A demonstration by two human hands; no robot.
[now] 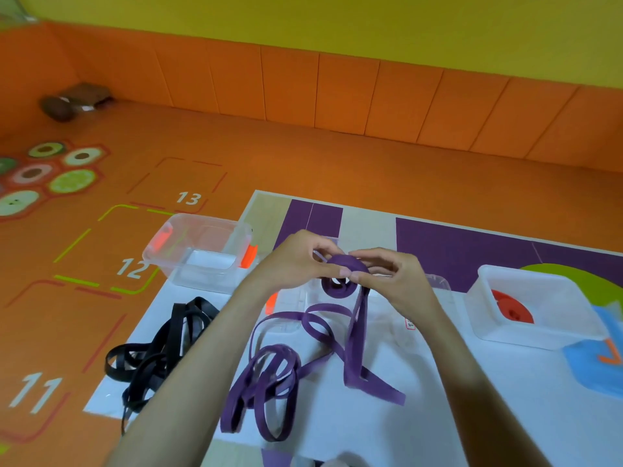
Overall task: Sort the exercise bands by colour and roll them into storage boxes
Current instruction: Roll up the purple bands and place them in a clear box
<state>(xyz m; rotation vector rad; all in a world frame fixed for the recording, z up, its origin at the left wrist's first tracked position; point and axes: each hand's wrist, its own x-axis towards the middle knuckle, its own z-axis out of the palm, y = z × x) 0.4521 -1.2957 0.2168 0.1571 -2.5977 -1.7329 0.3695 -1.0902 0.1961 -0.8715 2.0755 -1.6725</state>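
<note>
- Bands in black lie in a loose tangle at the left edge of the white mat, apart from the purple. They are likely set aside as their own colour group, not yet rolled.
- Just beyond them a clear box with orange latches stands open. No band shows inside, so it seems kept ready for one colour.
- Left hand is raised over the mat, its fingers curled and pinching the purple roll, apparently to keep the coil from springing loose.
- The purple roll sits between both hands, in the air above a second clear box, probably so it can drop straight in once wound. Its loose tail hangs down and loops on the mat below.
- Right hand pinches the coil's other side between thumb and fingertips, well placed to feed the next turn.
- Far right, a white box holds a red roll, seemingly already sorted.
</note>
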